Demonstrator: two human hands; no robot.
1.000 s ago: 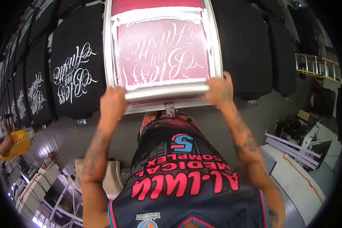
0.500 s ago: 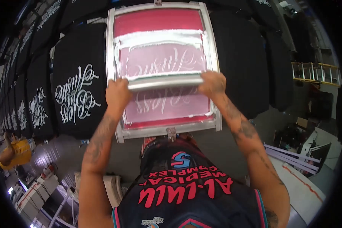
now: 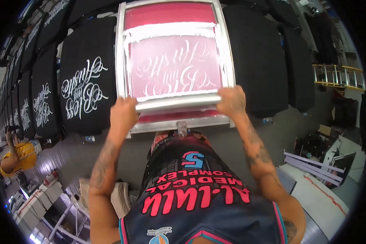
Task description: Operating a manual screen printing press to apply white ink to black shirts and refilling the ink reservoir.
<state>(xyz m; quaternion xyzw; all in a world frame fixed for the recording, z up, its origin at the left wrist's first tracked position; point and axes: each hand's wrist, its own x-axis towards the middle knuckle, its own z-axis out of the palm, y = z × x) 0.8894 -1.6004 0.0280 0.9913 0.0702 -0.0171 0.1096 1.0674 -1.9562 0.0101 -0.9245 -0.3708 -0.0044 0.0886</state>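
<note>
Both my hands are closed round the ends of a silver squeegee [image 3: 179, 104] that lies across a screen-printing frame. My left hand [image 3: 125, 115] grips its left end and my right hand [image 3: 232, 101] its right end. The metal frame [image 3: 227, 57] holds a red and pinkish mesh [image 3: 150, 61] with script lettering in the middle. A thick band of white ink [image 3: 171, 32] crosses the far part, and a thinner line of ink runs along the squeegee's far side. Ink also streaks both inner sides. The squeegee's lower edge is hidden from me.
Black shirts printed with white script [image 3: 83, 81] lie in a row to the left. Plain black shirts [image 3: 256, 69] lie to the right. A clamp [image 3: 182, 129] sits at the frame's near edge. A person in yellow [image 3: 22, 156] is at the far left, and a ladder [image 3: 339, 77] lies right.
Both hands have drawn the squeegee toward my body, near the frame's close end. More of the lettered mesh shows behind it. My view has shifted slightly.
</note>
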